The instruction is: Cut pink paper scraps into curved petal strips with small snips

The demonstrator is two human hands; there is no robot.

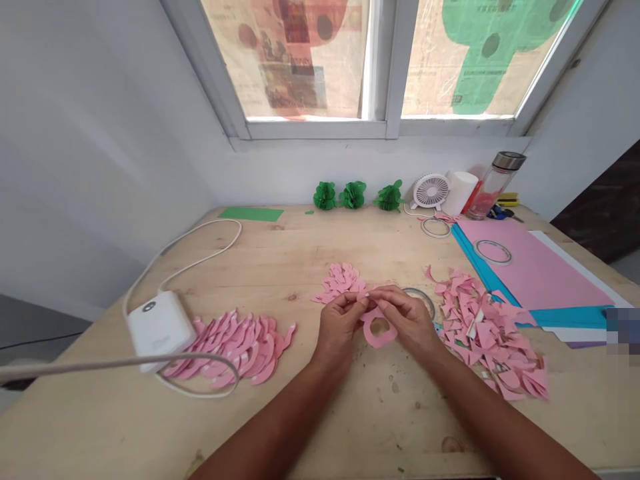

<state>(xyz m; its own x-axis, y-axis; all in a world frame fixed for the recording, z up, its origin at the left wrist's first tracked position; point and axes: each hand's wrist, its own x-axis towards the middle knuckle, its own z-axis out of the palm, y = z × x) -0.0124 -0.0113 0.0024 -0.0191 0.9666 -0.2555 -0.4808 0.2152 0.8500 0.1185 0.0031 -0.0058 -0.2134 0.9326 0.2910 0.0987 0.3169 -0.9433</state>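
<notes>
Two hands, left (345,325) and right (409,319), pinch one pink paper piece (381,342) in their grip, as I see it from the head view; it hangs above the bench (300,267), between the cut pink pieces (235,347) and pink scraps (483,323).

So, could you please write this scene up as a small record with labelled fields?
left hand: left hand, pinching a pink cutout with a hole
right hand: right hand, pinching the same cutout
beyond hands: small pink pile
left side: curved pink pieces, white device with cable
right side: pink scraps; pink sheet over blue sheets
near wall: three green paper shapes, white fan, bottle
</notes>
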